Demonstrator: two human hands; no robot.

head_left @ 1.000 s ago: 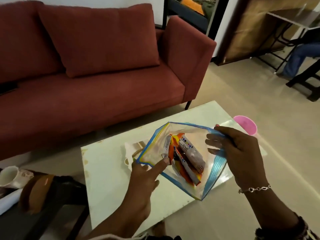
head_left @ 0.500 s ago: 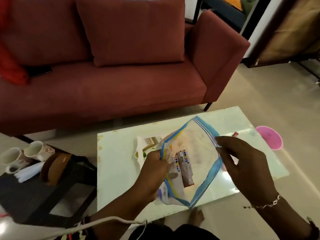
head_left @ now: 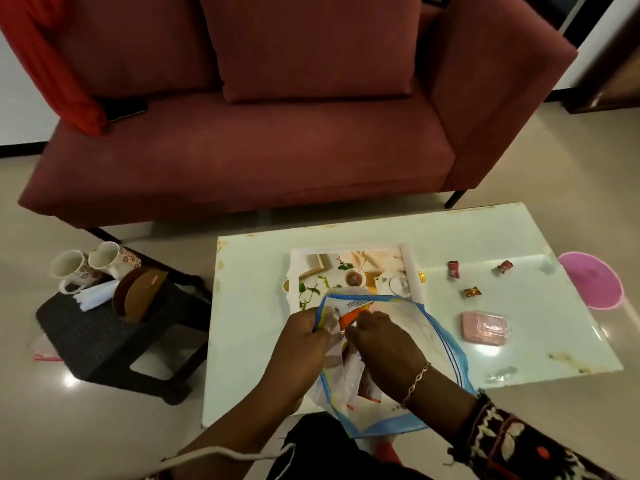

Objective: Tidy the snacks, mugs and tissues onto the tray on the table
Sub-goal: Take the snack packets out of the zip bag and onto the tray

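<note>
Spillage is the main risk: both hands pinch the mouth of a clear blue-edged bag (head_left: 398, 375) at lower centre, the left hand (head_left: 304, 336) gripping its left rim and the right hand (head_left: 377, 336) closed on the opening beside an orange snack packet (head_left: 351, 317), so a slack grip or a tilt could tip the packets onto the floor, since the bag hangs past the worktop's (head_left: 256, 306) near edge. The tray (head_left: 349, 271), with its printed tea-set picture, lies just above the bag, partly covered by it. Three small sweets (head_left: 471, 292) and a pink packet (head_left: 485, 326) sit loose at right and could be brushed off. Mugs (head_left: 93, 266) and tissues (head_left: 95, 295) wait on the dark stool (head_left: 114, 337) at left. Print on the packets is too blurred to read.
</note>
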